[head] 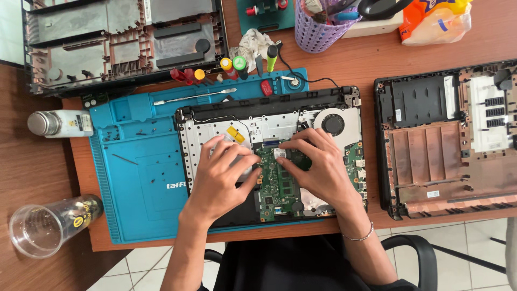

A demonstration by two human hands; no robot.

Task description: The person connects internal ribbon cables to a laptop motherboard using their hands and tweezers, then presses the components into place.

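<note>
Hands meet over the opened laptop [269, 116], which lies at the blue mat's [134, 183] right edge, near the table's front edge. The left hand [218, 178] lies palm down, fingers bent, tips pressing the green circuit board [280, 188]. The right hand [318, 167] arches over it, curled fingertips pinching a small part there.
</note>
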